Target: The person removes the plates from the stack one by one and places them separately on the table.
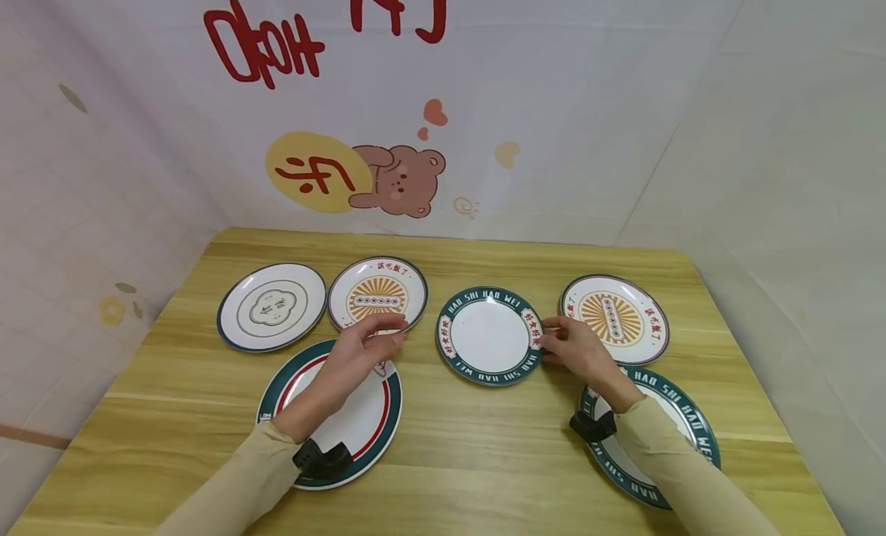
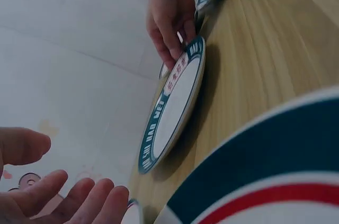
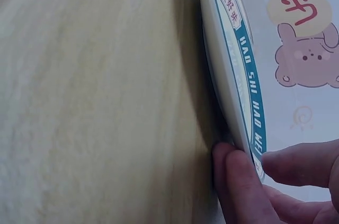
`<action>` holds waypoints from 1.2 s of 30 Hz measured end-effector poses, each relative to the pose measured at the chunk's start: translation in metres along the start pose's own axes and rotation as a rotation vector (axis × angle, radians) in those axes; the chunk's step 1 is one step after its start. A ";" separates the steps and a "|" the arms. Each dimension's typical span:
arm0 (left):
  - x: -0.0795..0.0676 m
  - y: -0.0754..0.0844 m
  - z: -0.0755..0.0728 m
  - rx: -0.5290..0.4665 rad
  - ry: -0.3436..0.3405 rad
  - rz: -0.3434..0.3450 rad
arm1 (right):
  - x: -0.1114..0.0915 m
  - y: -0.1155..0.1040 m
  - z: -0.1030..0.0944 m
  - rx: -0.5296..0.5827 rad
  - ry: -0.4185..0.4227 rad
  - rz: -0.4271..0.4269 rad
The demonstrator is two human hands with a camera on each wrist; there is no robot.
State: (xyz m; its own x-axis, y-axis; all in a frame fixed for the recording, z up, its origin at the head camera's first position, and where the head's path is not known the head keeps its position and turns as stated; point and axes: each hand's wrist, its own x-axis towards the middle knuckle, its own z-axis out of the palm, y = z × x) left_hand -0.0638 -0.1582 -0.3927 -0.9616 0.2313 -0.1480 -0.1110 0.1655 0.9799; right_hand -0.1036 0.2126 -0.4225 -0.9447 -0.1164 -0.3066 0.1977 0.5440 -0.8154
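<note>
A small plate with a green lettered rim sits mid-table. My right hand pinches its right edge; in the right wrist view the thumb lies on the rim and other fingers are under it. My left hand holds nothing, its fingers apart and loosely bent. It hovers above the near edge of a sunburst plate and the far part of a large plate with a green rim and red ring. The left forearm hides part of that large plate.
To the left lies a white plate with a dark blue rim. Another sunburst plate lies at the right, behind a large green-rimmed plate partly under my right forearm. A printed white backdrop rises behind the wooden table.
</note>
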 end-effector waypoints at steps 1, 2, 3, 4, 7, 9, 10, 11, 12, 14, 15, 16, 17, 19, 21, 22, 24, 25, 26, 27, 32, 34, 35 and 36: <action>0.002 0.000 0.002 -0.031 -0.007 -0.015 | 0.000 0.000 0.000 0.013 -0.003 0.001; 0.004 0.000 0.005 -0.059 -0.012 -0.030 | 0.000 -0.001 0.000 0.019 -0.004 0.004; 0.005 0.000 0.007 -0.079 -0.012 -0.041 | 0.001 0.000 0.000 0.029 -0.004 0.004; 0.008 0.000 0.010 -0.094 -0.013 -0.051 | 0.001 0.000 0.000 0.033 -0.003 0.004; 0.014 0.000 0.018 -0.128 -0.006 -0.082 | 0.002 0.000 -0.001 0.052 -0.006 0.006; 0.018 -0.001 0.023 -0.139 -0.002 -0.097 | 0.003 0.001 -0.001 0.065 -0.010 0.010; 0.019 -0.001 0.025 -0.146 -0.001 -0.104 | 0.003 0.001 -0.001 0.070 -0.013 0.013; 0.020 -0.001 0.027 -0.154 0.000 -0.111 | 0.003 0.002 -0.001 0.077 -0.015 0.017; 0.022 -0.001 0.029 -0.155 0.002 -0.117 | 0.003 0.002 -0.001 0.078 -0.016 0.019; 0.024 -0.001 0.032 -0.152 0.001 -0.121 | 0.004 0.002 -0.001 0.084 -0.018 0.024; 0.025 -0.001 0.034 -0.149 -0.001 -0.124 | 0.005 0.003 -0.001 0.088 -0.021 0.024; 0.026 -0.002 0.035 -0.148 -0.002 -0.128 | 0.005 0.003 -0.001 0.097 -0.023 0.027; 0.027 -0.002 0.036 -0.144 -0.003 -0.130 | 0.005 0.003 -0.001 0.105 -0.027 0.029; 0.028 -0.003 0.038 -0.133 -0.014 -0.140 | 0.006 0.003 -0.001 0.123 -0.034 0.033; 0.029 -0.005 0.040 -0.132 -0.029 -0.157 | 0.007 0.003 -0.001 0.140 -0.039 0.040; 0.029 -0.006 0.041 -0.134 -0.035 -0.166 | 0.008 0.003 -0.001 0.146 -0.040 0.044; 0.029 -0.007 0.042 -0.129 -0.051 -0.182 | 0.009 0.002 -0.001 0.147 -0.040 0.051; 0.030 -0.007 0.043 -0.131 -0.058 -0.188 | 0.009 0.002 -0.001 0.151 -0.039 0.056; 0.030 -0.007 0.044 -0.136 -0.064 -0.192 | 0.010 0.002 0.000 0.159 -0.037 0.061; 0.030 -0.007 0.045 -0.142 -0.070 -0.195 | 0.010 0.002 0.000 0.167 -0.035 0.065; 0.031 -0.008 0.047 -0.169 -0.086 -0.201 | 0.012 0.003 0.000 0.214 -0.023 0.085; 0.031 -0.008 0.047 -0.161 -0.085 -0.203 | 0.012 0.002 -0.001 0.224 -0.013 0.086; 0.030 -0.008 0.047 -0.151 -0.079 -0.204 | 0.013 0.002 -0.001 0.229 -0.003 0.091; 0.030 -0.008 0.047 -0.146 -0.073 -0.203 | 0.014 0.001 -0.001 0.233 0.003 0.091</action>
State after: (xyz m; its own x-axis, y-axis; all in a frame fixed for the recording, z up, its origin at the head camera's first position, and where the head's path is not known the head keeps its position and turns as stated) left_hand -0.0802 -0.1074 -0.4114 -0.8958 0.2770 -0.3477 -0.3400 0.0771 0.9373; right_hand -0.1165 0.2121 -0.4269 -0.9208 -0.0726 -0.3831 0.3370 0.3459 -0.8756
